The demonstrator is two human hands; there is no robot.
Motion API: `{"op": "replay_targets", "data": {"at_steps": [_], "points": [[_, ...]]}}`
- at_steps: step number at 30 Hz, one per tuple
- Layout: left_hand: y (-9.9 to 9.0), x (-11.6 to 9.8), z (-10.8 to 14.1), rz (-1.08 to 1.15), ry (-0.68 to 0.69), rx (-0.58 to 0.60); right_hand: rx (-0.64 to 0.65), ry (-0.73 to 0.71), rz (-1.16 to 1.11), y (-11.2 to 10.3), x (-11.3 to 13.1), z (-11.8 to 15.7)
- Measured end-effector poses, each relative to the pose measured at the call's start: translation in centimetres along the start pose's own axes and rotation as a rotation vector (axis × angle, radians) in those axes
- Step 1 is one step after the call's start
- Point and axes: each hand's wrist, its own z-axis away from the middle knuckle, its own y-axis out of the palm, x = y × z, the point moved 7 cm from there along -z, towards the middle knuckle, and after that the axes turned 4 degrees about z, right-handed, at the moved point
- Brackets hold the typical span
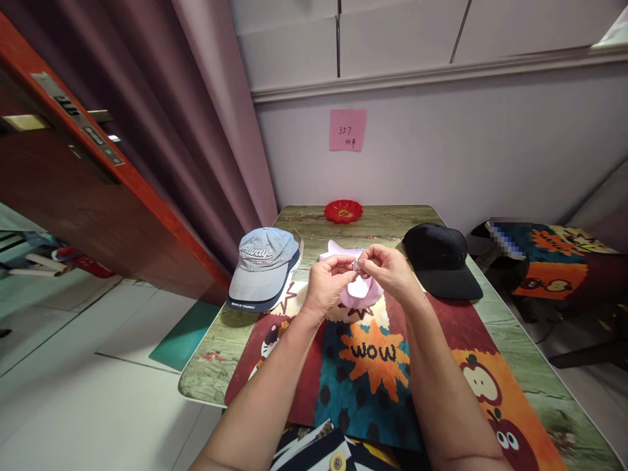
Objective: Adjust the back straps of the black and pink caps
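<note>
Over the middle of the table, my left hand (328, 282) and my right hand (387, 268) meet with their fingertips pinched together. Between them is a small pale piece, apparently the strap of a pink cap (366, 297). Much of this cap is hidden behind my hands; its pale inside partly shows below my fingers. To the left sits a stack of caps, a light blue cap (262, 261) with white lettering over a navy brim (252, 305). A black cap (439, 258) lies to the right, its brim pointing toward me.
A red scalloped dish (343, 210) stands at the table's back edge. A colourful printed mat (338, 379) covers part of the wood-patterned table (206, 369). A pink note (347, 129) is on the wall. At left are a curtain (196, 111) and an open door (98, 196).
</note>
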Motion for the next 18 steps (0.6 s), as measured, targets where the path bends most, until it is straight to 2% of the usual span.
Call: {"op": "replay_targets", "data": {"at_steps": [4,11,18], "points": [[-0.2,-0.3,-0.2,-0.113,0.095,-0.011,-0.025,-0.002,-0.003,-0.1,0.1,0.0],[0.1,-2.4,0.0,-0.501,0.287,0.001,-0.049,-0.035,0.069,-0.6,0.6,0.2],[1.7,-3.9,0.8,-0.936,0.483,0.030,-0.120,-0.023,0.155,-0.8,0.6,0.2]]}}
